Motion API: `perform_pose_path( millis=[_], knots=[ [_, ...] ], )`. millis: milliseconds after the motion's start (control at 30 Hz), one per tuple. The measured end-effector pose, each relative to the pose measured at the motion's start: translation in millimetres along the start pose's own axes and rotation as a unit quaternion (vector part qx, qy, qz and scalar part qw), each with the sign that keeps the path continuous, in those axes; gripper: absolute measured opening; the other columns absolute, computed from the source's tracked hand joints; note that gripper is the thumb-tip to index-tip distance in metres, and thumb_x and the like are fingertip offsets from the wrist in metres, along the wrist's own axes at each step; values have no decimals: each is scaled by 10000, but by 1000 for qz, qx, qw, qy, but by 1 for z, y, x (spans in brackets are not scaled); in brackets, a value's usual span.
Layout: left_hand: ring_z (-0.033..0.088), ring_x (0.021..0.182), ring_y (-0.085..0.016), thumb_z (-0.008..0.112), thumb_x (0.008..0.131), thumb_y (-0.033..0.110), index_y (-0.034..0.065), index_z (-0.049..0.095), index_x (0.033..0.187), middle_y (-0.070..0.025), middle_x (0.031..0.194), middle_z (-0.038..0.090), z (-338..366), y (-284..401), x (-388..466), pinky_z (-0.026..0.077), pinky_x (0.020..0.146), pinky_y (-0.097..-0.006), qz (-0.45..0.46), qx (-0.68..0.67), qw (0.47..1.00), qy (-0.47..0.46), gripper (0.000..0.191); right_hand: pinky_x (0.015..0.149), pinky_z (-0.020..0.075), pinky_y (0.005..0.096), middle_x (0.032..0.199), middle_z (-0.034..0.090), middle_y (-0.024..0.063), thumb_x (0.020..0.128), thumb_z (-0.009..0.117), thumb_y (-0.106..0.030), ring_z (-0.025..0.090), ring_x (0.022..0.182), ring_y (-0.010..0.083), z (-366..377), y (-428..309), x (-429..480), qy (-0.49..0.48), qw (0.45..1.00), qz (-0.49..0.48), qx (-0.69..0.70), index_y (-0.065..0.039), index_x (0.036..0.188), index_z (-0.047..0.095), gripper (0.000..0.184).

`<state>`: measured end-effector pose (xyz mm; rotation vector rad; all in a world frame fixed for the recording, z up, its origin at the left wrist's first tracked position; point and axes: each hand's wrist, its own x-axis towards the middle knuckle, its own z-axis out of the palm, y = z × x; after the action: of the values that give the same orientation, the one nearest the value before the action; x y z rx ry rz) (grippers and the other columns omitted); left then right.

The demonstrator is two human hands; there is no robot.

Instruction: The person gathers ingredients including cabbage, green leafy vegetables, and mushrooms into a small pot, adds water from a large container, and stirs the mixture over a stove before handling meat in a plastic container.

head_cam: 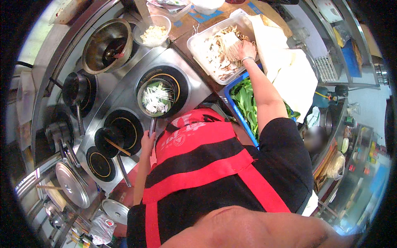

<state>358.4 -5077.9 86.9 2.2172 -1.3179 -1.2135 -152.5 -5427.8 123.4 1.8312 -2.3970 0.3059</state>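
Note:
My left hand (148, 141) grips the handle of a small saucepan (152, 119), whose body sits on a round black induction hob (183, 90). Green leaves and white enoki mushrooms (157, 96) fill the saucepan. Reaching out to the upper right, my right hand (248, 49) is in a clear plastic tub (201, 38) of mixed mushrooms, at a pale bundle of enoki (230, 43). Its fingertips are partly hidden, so its grip cannot be made out. Below the tub stands a blue plastic crate (245, 125) with leafy greens (245, 102), partly under my right forearm.
At the upper left are a large metal bowl (90, 52) with dark liquid and a clear bowl of chopped garlic (153, 35). Several dark pans, including one with chopsticks (116, 146), stand on the left hobs. A cream cloth (288, 74) lies right of the tub.

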Motion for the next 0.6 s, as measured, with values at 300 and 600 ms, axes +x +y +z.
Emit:
perform_pose_path(
  millis=[300, 600],
  knots=[
    [622, 668, -214, 602, 824, 266, 22, 550, 1037, -123, 762, 633, 2, 6, -7, 474, 641, -336, -6, 4, 1000, 9, 328, 828, 466, 456, 995, 635, 153, 821, 528, -421, 603, 955, 315, -8, -19, 14, -96, 994, -13, -46, -104, 936, 638, 354],
    [621, 665, -221, 591, 835, 260, 23, 554, 1019, -119, 746, 630, 5, 1, 1, 472, 635, -336, -4, 13, 1000, -8, 303, 828, 470, 437, 1007, 629, 172, 805, 564, -377, 603, 957, 319, 10, -6, 46, -171, 983, 51, 52, -109, 937, 645, 310]
  ],
)
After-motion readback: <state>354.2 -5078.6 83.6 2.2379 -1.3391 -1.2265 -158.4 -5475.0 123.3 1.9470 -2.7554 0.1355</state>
